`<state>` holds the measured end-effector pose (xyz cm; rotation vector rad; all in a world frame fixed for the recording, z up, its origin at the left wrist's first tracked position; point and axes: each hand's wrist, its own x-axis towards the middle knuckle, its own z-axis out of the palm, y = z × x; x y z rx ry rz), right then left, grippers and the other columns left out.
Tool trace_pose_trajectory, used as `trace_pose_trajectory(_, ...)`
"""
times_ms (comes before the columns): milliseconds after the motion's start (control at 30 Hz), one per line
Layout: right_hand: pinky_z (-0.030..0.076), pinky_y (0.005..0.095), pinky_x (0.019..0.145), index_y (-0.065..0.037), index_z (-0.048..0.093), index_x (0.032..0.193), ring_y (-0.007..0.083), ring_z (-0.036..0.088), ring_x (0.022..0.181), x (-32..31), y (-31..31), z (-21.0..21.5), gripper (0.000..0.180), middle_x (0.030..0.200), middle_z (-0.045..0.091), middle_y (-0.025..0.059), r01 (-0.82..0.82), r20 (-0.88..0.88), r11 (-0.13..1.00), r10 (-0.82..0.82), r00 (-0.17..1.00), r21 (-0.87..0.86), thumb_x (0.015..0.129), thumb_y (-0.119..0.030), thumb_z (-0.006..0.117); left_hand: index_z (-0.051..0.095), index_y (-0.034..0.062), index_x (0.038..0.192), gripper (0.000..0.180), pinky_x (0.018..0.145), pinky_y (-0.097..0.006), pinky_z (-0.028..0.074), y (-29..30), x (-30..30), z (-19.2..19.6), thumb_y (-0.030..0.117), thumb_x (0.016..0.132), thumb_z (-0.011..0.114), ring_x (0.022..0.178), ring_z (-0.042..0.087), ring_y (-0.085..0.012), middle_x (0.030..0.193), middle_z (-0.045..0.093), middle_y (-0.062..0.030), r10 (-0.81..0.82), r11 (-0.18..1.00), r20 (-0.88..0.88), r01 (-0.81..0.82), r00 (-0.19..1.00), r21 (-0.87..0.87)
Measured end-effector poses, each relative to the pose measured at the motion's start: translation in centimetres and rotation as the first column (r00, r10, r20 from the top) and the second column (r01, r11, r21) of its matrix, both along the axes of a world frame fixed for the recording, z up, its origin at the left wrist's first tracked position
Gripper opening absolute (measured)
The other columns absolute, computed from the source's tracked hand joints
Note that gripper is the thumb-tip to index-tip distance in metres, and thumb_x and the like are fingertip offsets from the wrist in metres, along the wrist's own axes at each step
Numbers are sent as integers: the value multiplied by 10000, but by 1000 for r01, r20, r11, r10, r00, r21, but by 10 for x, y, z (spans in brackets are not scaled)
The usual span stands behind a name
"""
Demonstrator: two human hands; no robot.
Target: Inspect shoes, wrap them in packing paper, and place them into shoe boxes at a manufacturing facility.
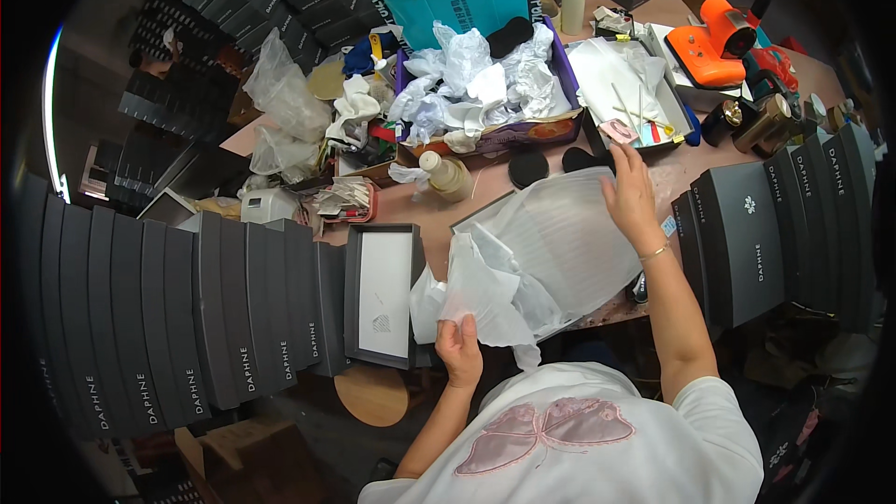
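Head view. White tissue paper (541, 261), thin, translucent and creased, lies spread over an open box at centre of the brown worktable (467, 210). Its near corner is bunched and lifted. Left hand (459, 347), at 6 o'clock from the sheet, pinches that bunched corner, fingers closed on it. Right hand (630, 196), at 2 o'clock on the sheet, lies flat with fingers spread, pressing the far edge down. Hands well apart. Open dark gift box (383, 294) with white lining sits at 9 o'clock, just beside the sheet. Purple carton of crumpled tissue (485, 84) at 12 o'clock. Dark boxes stacked (793, 224) at 3 o'clock.
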<state>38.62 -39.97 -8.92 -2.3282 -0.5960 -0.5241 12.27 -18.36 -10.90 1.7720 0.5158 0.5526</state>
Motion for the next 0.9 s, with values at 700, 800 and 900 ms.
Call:
trace_pose_trajectory(700,405,436,994,-63,456,1318,374,484,1179,-163,80,-228,537,1304,476,195,-513,-427,824,564,707,239,807,-91,620,536,-34,1261,395,1061,-348,323,3,59,-10,155,915,559,1304,415,-306,1446,374,-226,-578,815,-55,579,814,-1)
trace_pose_trajectory(800,477,374,900,-15,500,1281,333,594,1039,-139,47,-113,442,1192,583,178,-397,-506,847,530,680,354,855,-98,588,492,-8,1319,451,1100,-439,278,21,19,-28,194,919,533,1355,331,-385,1445,360,-248,-439,836,-168,470,883,285)
trace_pose_trajectory(900,535,272,705,33,600,1125,172,671,786,-127,-26,-45,249,985,647,132,44,-732,881,362,576,471,903,-73,564,472,-10,1337,559,1106,-588,144,-4,46,-42,255,858,585,1395,217,-407,1414,392,-255,-430,555,-453,624,781,549)
